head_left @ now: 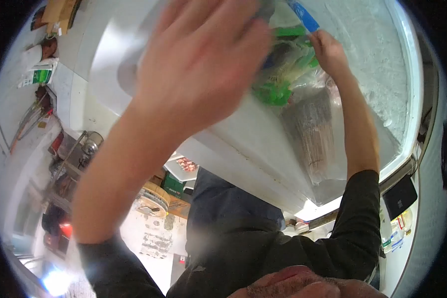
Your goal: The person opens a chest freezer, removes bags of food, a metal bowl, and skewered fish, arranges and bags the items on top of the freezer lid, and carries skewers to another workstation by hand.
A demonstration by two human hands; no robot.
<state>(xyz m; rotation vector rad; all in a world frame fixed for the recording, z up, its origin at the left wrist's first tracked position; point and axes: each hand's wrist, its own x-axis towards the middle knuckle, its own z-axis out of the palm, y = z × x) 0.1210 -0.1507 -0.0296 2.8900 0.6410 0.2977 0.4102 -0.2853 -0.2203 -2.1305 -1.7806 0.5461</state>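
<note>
My left hand (198, 69) is raised close to the camera, over the freezer's near left rim. Motion smears its fingers and the top edge cuts them off, so its grip cannot be made out. Inside the frosted chest freezer (375, 54), my right hand (330, 54) pinches the edge of a clear plastic bag with a blue strip (304, 16). Below the hand lie clear bags with green print (275, 92). Nearer to me rests a clear packet of long, thin brownish pieces (315, 136).
The freezer's white front rim (243, 154) runs between my body and the bags. Low on the left are a round wooden board (153, 198) and a white tray (181, 169) of reddish pieces. A black object (400, 197) lies at the right.
</note>
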